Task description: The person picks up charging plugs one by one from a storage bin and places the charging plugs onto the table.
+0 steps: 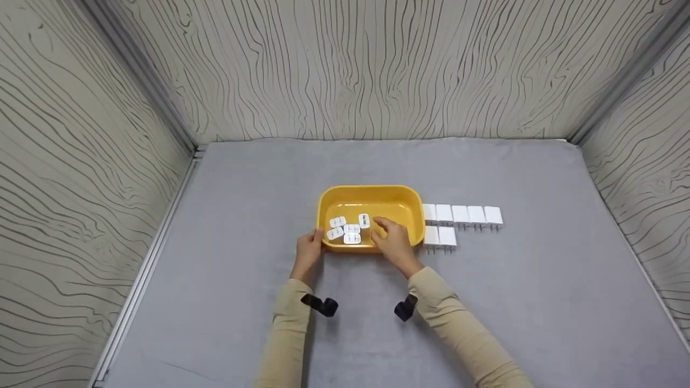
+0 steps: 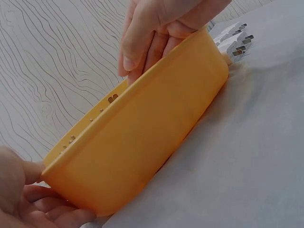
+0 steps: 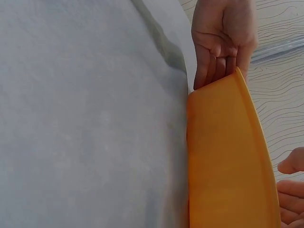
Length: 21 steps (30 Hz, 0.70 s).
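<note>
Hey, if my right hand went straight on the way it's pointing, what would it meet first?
Probably the white pronged plug just left of your right hand, inside the yellow tub. Height is unclear from above, so the hand might pass over it.

A yellow tub (image 1: 366,194) sits in the middle of the grey-covered bench (image 1: 242,215), well apart from its far edge. The left hand (image 1: 309,250) grips the tub's rim at the near left corner. Five white plugs (image 1: 352,229) lie in the tub's left half and middle. The right hand (image 1: 394,242) reaches over the tub's near side, thumb and fingers apart, just beside the rightmost plug. Toward the bench's right edge, more plugs show in two rows: a far row (image 1: 460,214) of five and a near row (image 1: 447,236) of two, prongs toward the near edge.
</note>
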Motion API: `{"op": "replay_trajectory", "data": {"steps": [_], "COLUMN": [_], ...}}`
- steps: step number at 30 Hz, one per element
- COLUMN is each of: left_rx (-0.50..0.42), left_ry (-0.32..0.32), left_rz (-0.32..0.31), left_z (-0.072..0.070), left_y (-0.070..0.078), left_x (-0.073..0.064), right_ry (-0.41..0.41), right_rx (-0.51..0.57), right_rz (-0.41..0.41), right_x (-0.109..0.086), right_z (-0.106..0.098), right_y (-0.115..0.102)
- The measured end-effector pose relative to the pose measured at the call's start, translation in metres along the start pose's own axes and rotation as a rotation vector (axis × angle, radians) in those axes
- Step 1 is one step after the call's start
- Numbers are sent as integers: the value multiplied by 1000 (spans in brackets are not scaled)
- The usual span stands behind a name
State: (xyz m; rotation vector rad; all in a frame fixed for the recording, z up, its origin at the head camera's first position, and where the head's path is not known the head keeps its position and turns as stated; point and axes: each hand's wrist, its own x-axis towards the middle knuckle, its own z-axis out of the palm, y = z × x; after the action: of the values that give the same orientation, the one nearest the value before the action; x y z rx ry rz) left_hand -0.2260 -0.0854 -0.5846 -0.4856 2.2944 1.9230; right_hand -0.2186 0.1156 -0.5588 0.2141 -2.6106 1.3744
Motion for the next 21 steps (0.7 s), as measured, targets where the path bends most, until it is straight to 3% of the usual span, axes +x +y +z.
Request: {"op": "replay_trajectory", "data": {"steps": [4,5,8,11,12,21], "left_rx": [-11,-19,10,51,67,101], "left_ry": [-3,-13,-18,-8,4,17], "left_rz": [0,71,126,119,57,39], "left_z": [0,-1,-4,-5,-5,-2], "left_y": [0,-12,-18,-15,-2,10], "left_x": [0,9,13,9,0,-8], "right_ry": [-34,-42,-67,-93,-97,-147], "right_rx": [-30,-35,-45,-34,-31,1], "right_rz": [69,82,102,127,132,248], "right_x": [7,9,14,18,20,30], "right_z": [2,3,5,6,7,13], "right_y": [-1,-2,-3,-4,-4,-1]}}
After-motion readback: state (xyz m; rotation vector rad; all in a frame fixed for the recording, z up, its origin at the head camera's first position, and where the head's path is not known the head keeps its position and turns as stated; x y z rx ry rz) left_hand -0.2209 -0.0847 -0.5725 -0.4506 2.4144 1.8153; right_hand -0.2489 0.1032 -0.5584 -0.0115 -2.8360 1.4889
